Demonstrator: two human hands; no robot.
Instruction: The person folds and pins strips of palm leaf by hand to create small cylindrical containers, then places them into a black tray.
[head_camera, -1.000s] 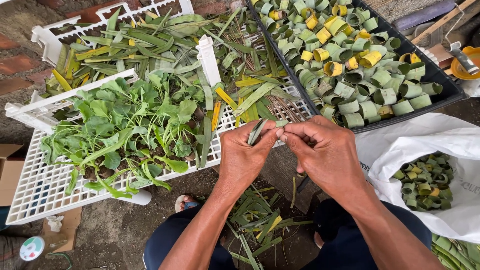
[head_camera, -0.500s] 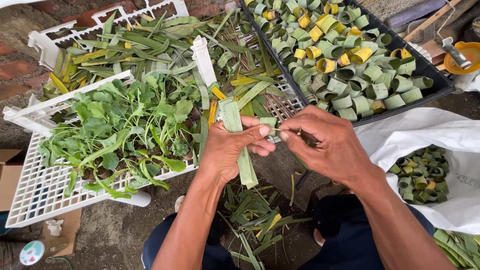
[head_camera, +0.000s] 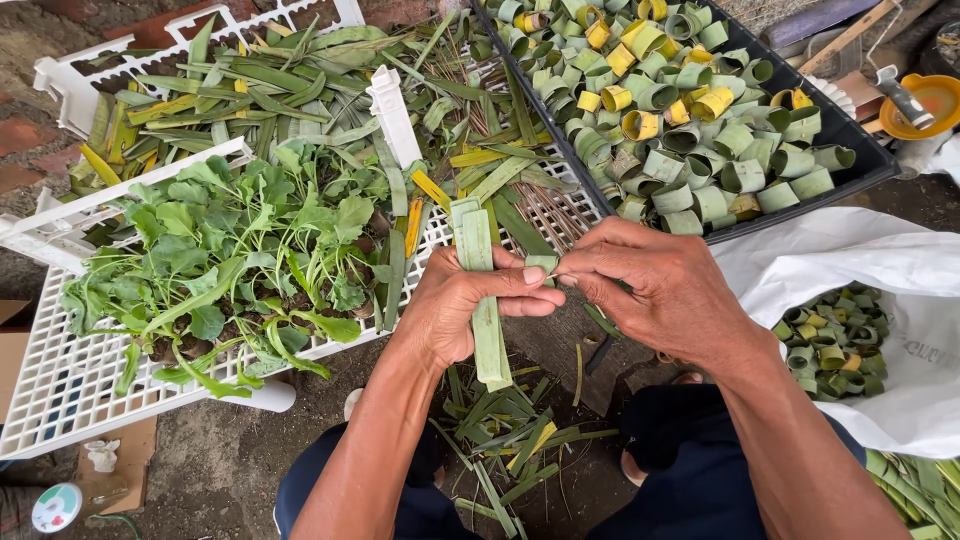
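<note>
Bare earth underfoot, littered with leaf trimmings. White slatted crate (head_camera: 60, 400) at left carries leafy greens (head_camera: 230, 260); black tray (head_camera: 850, 170) at upper right holds green and yellow leaf rings (head_camera: 680, 120); white plastic bag (head_camera: 900, 300) at right holds more. Left hand (head_camera: 455, 305) is closed around a folded green leaf strip (head_camera: 485, 320), held upright before the crate. Right hand (head_camera: 665, 290) pinches the strip's upper end, fingertips meeting the left thumb.

A white plastic bag (head_camera: 900, 300) lies open at the right, faint grey print on its side, a brown cardboard box (head_camera: 12, 345) shows at the left edge, and a small round lid (head_camera: 55, 507) — white, teal and red — sits bottom left.
</note>
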